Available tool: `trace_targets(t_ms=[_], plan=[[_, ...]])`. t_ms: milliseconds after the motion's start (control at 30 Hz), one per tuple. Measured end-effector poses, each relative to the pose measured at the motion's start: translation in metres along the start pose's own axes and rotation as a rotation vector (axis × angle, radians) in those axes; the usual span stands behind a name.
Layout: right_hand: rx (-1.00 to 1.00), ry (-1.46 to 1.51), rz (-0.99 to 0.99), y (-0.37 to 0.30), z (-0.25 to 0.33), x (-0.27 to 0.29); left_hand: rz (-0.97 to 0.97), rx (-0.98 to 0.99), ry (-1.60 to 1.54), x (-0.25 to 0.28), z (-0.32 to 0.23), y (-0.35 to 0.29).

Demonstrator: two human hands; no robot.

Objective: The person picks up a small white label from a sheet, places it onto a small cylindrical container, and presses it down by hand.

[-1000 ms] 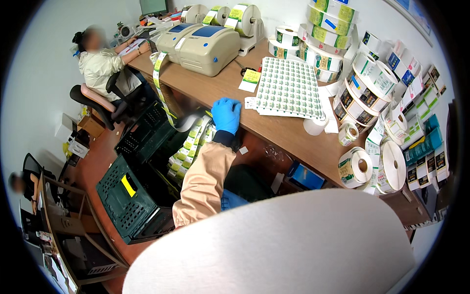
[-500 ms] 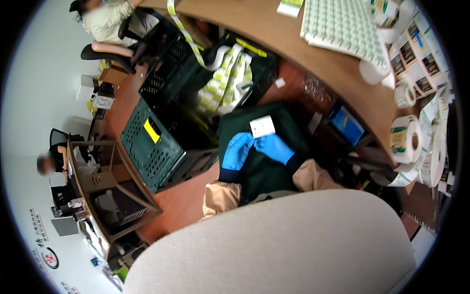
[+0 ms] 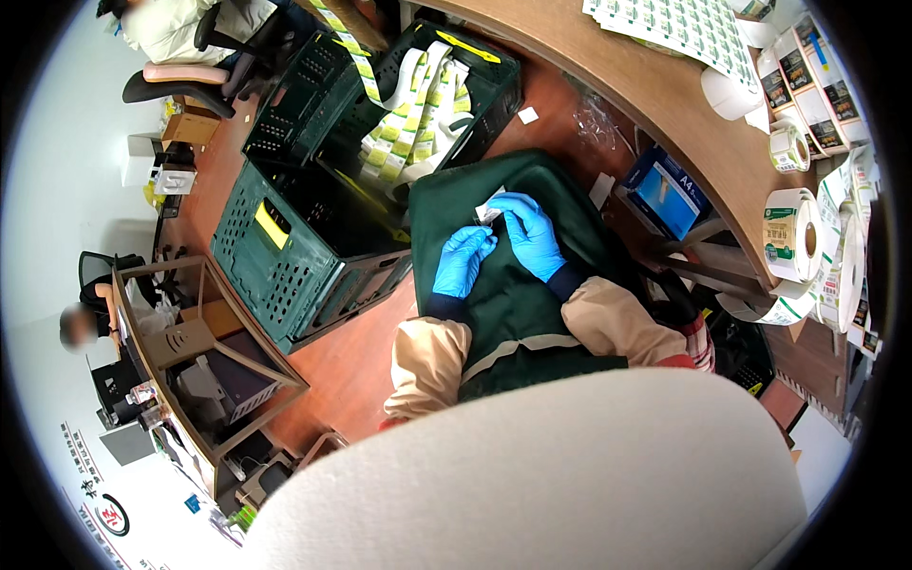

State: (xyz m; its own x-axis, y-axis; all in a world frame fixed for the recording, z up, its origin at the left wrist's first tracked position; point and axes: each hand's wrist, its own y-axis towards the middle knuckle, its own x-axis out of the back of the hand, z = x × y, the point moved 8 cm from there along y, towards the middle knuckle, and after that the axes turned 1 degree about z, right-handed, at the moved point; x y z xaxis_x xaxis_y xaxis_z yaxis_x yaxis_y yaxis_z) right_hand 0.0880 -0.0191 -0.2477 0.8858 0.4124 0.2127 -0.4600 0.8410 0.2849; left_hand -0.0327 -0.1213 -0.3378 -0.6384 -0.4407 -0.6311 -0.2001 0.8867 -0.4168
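My left hand [image 3: 463, 262] and my right hand [image 3: 532, 237], both in blue gloves, are close together above the dark green apron [image 3: 513, 309] on my lap. A small white tag [image 3: 488, 206] shows at the fingertips of my right hand, which partly cover it. The right fingers are closed on this tag. My left fingertips are pinched together just below it, near a thin dark bit that is too small to make out. Whether the left hand holds the tag's lower end, I cannot tell.
Left of my lap stand dark green crates [image 3: 275, 275]; one holds a heap of green-and-white label strip [image 3: 418, 123]. A brown desk [image 3: 655, 109] curves along the right, bearing label sheets [image 3: 684, 38] and label rolls [image 3: 790, 237]. Under it lies a blue box [image 3: 665, 195]. A person [image 3: 185, 28] sits at the far left.
The right hand has risen over the white tag, its fingers now covering much of it. The tag is turned and shows less of its face. The view has shifted slightly.
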Motion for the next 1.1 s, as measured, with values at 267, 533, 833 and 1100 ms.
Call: trace_targets(t_ms=[267,533,833,1100], plan=[[-0.086,0.225,0.277,-0.005,-0.022,-0.021,0.107,0.120,0.043,-0.004,0.010,0.001],[-0.090,0.113,0.407,-0.003,-0.020,-0.026,0.157,0.146,-0.152,-0.006,0.005,0.001],[-0.179,0.244,0.457,-0.002,-0.029,-0.025,0.134,0.137,-0.155,-0.005,0.004,0.001],[-0.218,0.298,0.373,-0.003,-0.039,-0.026,0.102,0.113,-0.116,0.003,0.010,0.005]])
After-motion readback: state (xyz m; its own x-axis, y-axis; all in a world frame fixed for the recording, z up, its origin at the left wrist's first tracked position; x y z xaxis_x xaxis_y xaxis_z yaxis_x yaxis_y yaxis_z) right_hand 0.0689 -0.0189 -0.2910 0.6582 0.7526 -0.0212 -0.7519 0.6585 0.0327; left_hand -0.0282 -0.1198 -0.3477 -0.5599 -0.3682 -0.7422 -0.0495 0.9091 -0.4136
